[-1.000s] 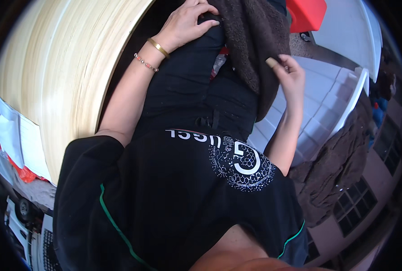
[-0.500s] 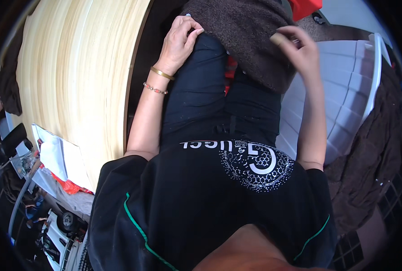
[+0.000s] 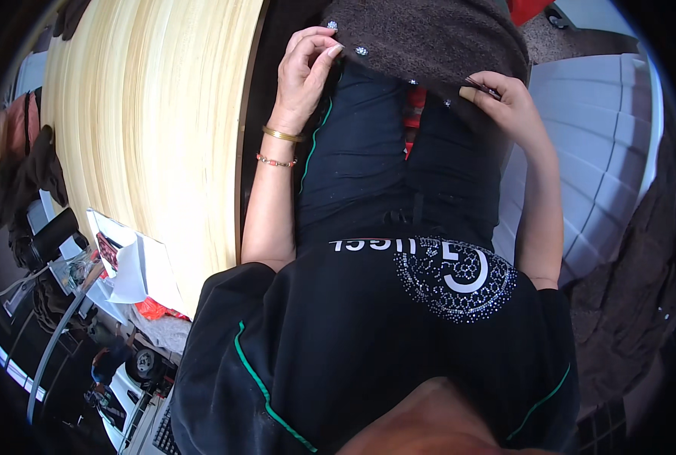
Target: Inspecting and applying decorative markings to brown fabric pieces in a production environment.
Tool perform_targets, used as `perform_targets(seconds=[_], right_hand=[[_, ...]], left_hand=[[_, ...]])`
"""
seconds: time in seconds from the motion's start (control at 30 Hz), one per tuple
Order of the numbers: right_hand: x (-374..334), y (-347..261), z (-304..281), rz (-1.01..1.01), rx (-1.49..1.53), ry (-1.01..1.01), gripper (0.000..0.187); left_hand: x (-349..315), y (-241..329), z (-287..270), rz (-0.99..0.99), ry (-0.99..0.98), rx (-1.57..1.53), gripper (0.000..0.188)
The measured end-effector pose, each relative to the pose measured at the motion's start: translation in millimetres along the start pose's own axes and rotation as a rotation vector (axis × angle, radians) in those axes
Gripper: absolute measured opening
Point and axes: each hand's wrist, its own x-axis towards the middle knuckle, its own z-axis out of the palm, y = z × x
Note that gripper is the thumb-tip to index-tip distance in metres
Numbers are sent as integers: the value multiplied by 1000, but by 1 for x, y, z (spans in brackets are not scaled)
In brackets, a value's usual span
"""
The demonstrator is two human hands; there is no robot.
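Observation:
A dark brown fuzzy garment (image 3: 429, 38) lies across my knees, with several sparkly, flower-like buttons (image 3: 361, 51) spaced along its near edge. At the left end of that edge, my left hand (image 3: 301, 72) pinches the cloth between thumb and fingers, beside one button. My right hand (image 3: 509, 110) is closed at the right end of the edge. Between its thumb and fingers shows a small, slim dark thing (image 3: 484, 87), whose kind I cannot make out. The cloth edge runs slantwise between the two hands.
A pale wood-grain table (image 3: 156, 114) stands close on my left, with white papers (image 3: 129, 265) at its near corner. On my right is a light grey plastic container (image 3: 588, 144), with more dark brown cloth (image 3: 626, 303) beside it. Something red (image 3: 528, 9) shows beyond my knees.
My right hand has come down to the garment's edge and is no longer blurred. The edge now lies spread out, showing its buttons. My left hand keeps its pinch.

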Motion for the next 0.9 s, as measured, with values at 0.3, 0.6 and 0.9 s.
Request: perform_targets(seconds=[0.3,0.6,0.9], right_hand=[[0,9,2,-30,54,-3,20],[1,0,0,124,-14,-17,23],[11,-57,15,-208,-66,119,42]], left_hand=[[-8,2,8,50,-3,55,22],[-4,0,33,109,44,313,24],[-7,3,26,53,26,250,22]])
